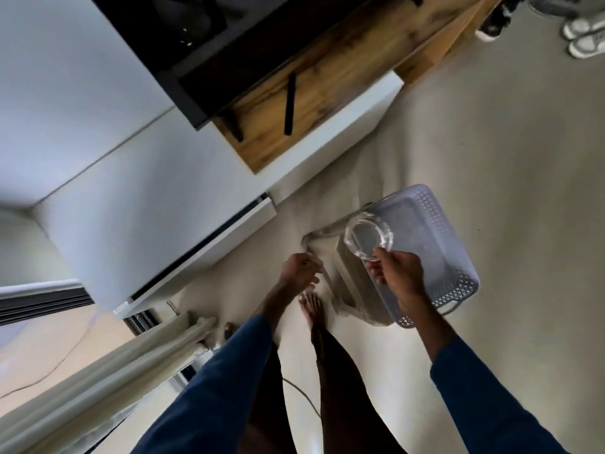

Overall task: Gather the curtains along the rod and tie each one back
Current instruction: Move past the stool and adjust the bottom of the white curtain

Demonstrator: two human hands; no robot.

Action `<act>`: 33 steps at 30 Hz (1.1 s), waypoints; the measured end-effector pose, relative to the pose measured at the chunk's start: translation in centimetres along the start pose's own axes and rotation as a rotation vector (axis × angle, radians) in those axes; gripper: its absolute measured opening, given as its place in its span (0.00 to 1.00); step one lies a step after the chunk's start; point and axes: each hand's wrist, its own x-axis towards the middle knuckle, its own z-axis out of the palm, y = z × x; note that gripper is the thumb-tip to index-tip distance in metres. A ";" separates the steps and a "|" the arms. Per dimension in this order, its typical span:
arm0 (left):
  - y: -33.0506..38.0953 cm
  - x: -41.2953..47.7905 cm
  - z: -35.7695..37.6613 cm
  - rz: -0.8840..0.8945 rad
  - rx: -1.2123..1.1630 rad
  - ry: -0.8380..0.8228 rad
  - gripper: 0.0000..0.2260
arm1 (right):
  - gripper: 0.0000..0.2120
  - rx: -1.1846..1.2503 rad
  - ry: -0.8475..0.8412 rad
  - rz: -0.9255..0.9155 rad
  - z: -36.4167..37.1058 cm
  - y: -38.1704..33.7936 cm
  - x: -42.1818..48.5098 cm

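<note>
A cream curtain (108, 371) hangs gathered in folds at the lower left, beside a window frame. My right hand (397, 273) pinches the rim of a clear round glass dish (368, 237) and holds it above a lavender plastic basket (435, 244). My left hand (299, 270) hovers with curled fingers at the corner of a beige stool (322, 237) that carries the basket; motion blur hides whether it grips anything. Neither hand touches the curtain. No rod or tie-back shows.
A white cabinet (147, 208) and a wooden drawer unit (327, 77) with black handles stand ahead on the left. Shoes (582, 34) lie at the top right. A cable (304, 398) runs over the pale floor by my bare feet (312, 306).
</note>
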 end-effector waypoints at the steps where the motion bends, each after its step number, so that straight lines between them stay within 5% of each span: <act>1: 0.6 0.6 1.3 -0.010 0.028 -0.010 0.08 | 0.16 -0.032 0.043 0.021 -1.3 0.6 1.2; 10: 2.7 6.6 7.5 0.119 0.526 -0.055 0.07 | 0.14 -0.215 0.197 0.279 -1.3 5.3 12.9; 19: 0.7 8.4 4.4 0.063 0.602 -0.030 0.09 | 0.13 -0.221 0.104 0.335 0.8 6.2 15.4; 26: -2.0 7.6 0.7 -0.012 0.608 0.017 0.11 | 0.15 -0.342 0.115 0.246 0.2 4.7 13.0; 33: -6.2 5.5 -4.4 -0.071 0.617 0.178 0.09 | 0.16 -0.385 0.098 -0.088 5.2 1.4 7.3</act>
